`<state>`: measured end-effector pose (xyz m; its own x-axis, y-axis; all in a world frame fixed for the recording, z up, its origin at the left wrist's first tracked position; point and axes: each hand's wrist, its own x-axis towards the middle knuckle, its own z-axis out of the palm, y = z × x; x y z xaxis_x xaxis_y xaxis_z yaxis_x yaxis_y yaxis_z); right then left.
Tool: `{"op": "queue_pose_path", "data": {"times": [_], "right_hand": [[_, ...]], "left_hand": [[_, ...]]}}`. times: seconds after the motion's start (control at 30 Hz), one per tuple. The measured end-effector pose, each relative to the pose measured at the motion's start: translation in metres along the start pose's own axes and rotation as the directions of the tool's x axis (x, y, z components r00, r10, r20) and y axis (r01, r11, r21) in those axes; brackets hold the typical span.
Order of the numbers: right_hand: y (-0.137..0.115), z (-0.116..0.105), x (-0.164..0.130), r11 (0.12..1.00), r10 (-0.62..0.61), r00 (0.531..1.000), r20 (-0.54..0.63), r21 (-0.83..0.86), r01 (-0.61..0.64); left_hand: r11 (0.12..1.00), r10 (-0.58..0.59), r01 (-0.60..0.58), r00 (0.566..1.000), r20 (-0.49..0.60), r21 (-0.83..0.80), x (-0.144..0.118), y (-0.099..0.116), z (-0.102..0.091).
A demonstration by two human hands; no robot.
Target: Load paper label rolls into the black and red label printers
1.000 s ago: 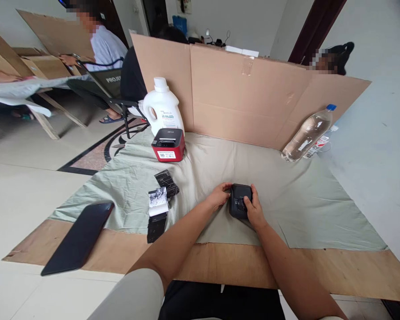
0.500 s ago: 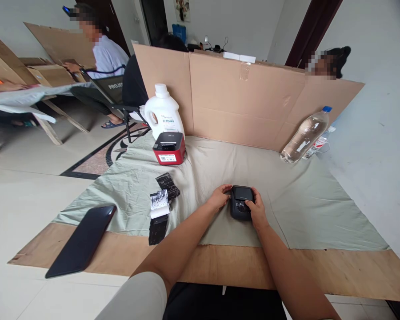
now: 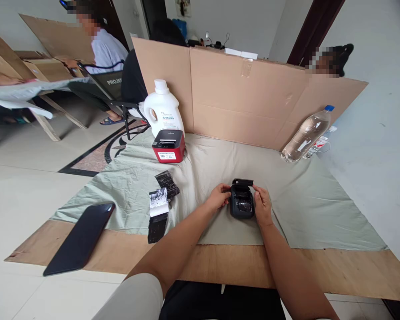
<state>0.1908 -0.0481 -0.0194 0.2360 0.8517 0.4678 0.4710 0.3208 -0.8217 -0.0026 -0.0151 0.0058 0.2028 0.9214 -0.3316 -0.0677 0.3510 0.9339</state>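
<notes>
A small black printer (image 3: 242, 203) sits on the pale green cloth (image 3: 303, 209) in front of me, its lid standing open at the far side. My left hand (image 3: 219, 196) grips its left side. My right hand (image 3: 262, 204) holds its right side, fingers along the edge near the lid. A paper roll with black print (image 3: 159, 202) lies to the left of my left arm, a printed strip trailing from it.
A red and black printer (image 3: 168, 145) and a white detergent jug (image 3: 162, 108) stand at the back left. A water bottle (image 3: 306, 134) leans on the cardboard wall (image 3: 246, 93). A black phone (image 3: 80, 238) lies front left. People sit behind.
The black printer's lid has swung open. My right hand slid from the top of the printer to its right side. My left hand kept its hold.
</notes>
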Motion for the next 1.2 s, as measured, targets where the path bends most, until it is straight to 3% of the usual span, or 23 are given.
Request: {"op": "queue_pose_path", "data": {"times": [0.07, 0.13, 0.2, 0.27, 0.33, 0.37, 0.43, 0.5, 0.6, 0.77, 0.93, 1.1, 1.2], "right_hand": [[0.000, 0.001, -0.001, 1.000, -0.020, 0.997, 0.069, 0.023, 0.019], [0.002, 0.004, -0.004, 0.997, -0.018, 0.989, 0.149, 0.083, 0.006], [0.005, 0.007, -0.006, 0.984, 0.010, 0.976, 0.219, 0.172, -0.048], [0.009, 0.010, -0.007, 0.955, 0.052, 0.966, 0.253, 0.270, -0.122], [0.011, 0.011, -0.008, 0.926, 0.083, 0.964, 0.253, 0.337, -0.168], [0.011, 0.012, -0.007, 0.918, 0.093, 0.965, 0.246, 0.354, -0.178], [0.011, 0.013, -0.007, 0.910, 0.113, 0.970, 0.217, 0.369, -0.188], [0.010, 0.013, -0.006, 0.905, 0.141, 0.974, 0.180, 0.376, -0.200], [0.008, 0.013, -0.006, 0.905, 0.167, 0.976, 0.138, 0.371, -0.207], [0.008, 0.015, -0.005, 0.920, 0.173, 0.979, 0.108, 0.338, -0.200], [0.007, 0.013, -0.004, 0.943, 0.161, 0.982, 0.099, 0.279, -0.183], [0.004, 0.008, -0.003, 0.967, 0.140, 0.987, 0.080, 0.201, -0.154], [0.002, 0.007, -0.002, 0.974, 0.119, 0.991, 0.062, 0.187, -0.129]], "left_hand": [[0.998, 0.050, -0.049, 0.999, -0.022, 0.035, 0.000, -0.004, 0.002], [0.976, 0.182, -0.170, 0.980, -0.077, 0.135, -0.001, -0.007, 0.005], [0.886, 0.396, -0.353, 0.913, -0.098, 0.301, -0.005, -0.010, 0.009], [0.728, 0.589, -0.508, 0.807, -0.042, 0.460, -0.010, -0.009, 0.011], [0.580, 0.682, -0.573, 0.730, 0.040, 0.580, -0.016, -0.003, 0.013], [0.522, 0.694, -0.574, 0.716, 0.077, 0.631, -0.017, 0.001, 0.014], [0.434, 0.668, -0.544, 0.729, 0.148, 0.719, -0.018, 0.012, 0.018], [0.371, 0.594, -0.513, 0.772, 0.227, 0.774, -0.013, 0.023, 0.023], [0.332, 0.469, -0.490, 0.827, 0.310, 0.806, 0.001, 0.035, 0.035], [0.378, 0.375, -0.435, 0.879, 0.295, 0.817, 0.025, 0.039, 0.058], [0.386, 0.321, -0.354, 0.917, 0.236, 0.852, 0.029, 0.045, 0.068], [0.393, 0.298, -0.295, 0.937, 0.183, 0.871, 0.010, 0.059, 0.060], [0.552, 0.371, -0.363, 0.913, 0.169, 0.751, -0.013, 0.061, 0.036]]}}
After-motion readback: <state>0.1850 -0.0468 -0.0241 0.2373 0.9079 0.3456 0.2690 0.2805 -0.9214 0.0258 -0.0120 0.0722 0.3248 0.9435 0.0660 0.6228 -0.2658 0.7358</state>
